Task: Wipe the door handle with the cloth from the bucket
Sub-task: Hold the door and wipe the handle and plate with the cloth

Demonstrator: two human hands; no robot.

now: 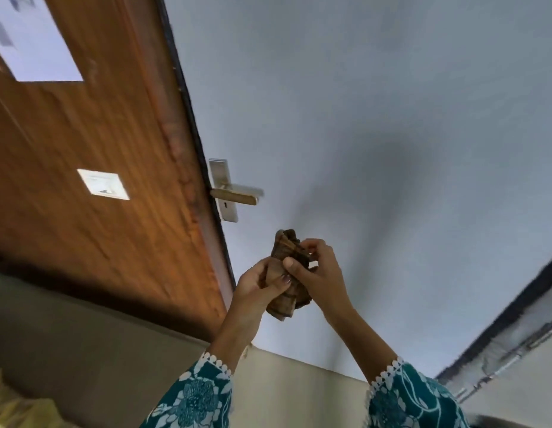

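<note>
Bunching the one brown cloth (288, 270) between my left hand (257, 284) and right hand (319, 273), both sets of fingers clenched on it, just below the single door handle (236, 196). Wiping hasn't begun, I judge; next I must raise the cloth onto that lever beside the wooden door (98, 134).

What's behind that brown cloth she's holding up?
Behind the cloth is plain pale wall. The left hand and right hand grip it from both sides. The door handle sits above, untouched. Anything folded inside the bunched cloth is hidden.
</note>
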